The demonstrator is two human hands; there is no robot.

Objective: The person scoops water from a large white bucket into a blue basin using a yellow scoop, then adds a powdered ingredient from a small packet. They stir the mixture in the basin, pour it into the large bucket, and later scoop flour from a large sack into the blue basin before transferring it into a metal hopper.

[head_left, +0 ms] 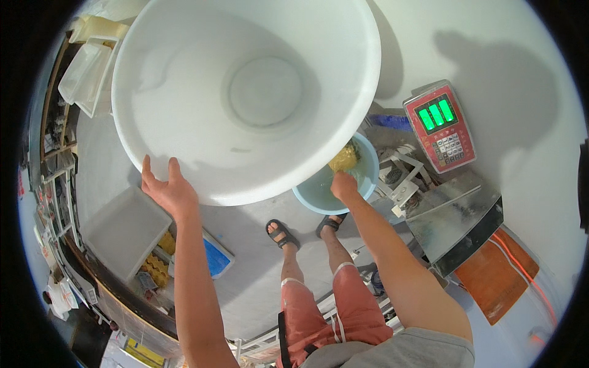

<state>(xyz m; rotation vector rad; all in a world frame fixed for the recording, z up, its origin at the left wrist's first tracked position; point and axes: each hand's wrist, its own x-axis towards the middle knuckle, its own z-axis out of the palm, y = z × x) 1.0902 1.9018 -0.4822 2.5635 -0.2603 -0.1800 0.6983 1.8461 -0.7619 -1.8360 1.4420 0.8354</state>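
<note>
A large white round bowl point(184, 98) fills the upper middle. My left hand point(165, 187) is at its lower-left rim, fingers spread; whether they press on it I cannot tell. A smaller light-blue basin point(313, 193) with water sits just below the bowl's right side, partly hidden by it. My right hand point(343, 184) reaches into this basin with fingers closed, just below a yellow, rough-looking lump point(343, 156); what the fingers hold is hidden.
A red digital scale point(454, 153) lies at right, above a metal box point(448, 214) and brown board point(503, 282) with an orange cable. Translucent containers point(86, 73) are upper left, a grey tray point(123, 227) and blue item point(218, 257) lower left. My feet stand below the basins.
</note>
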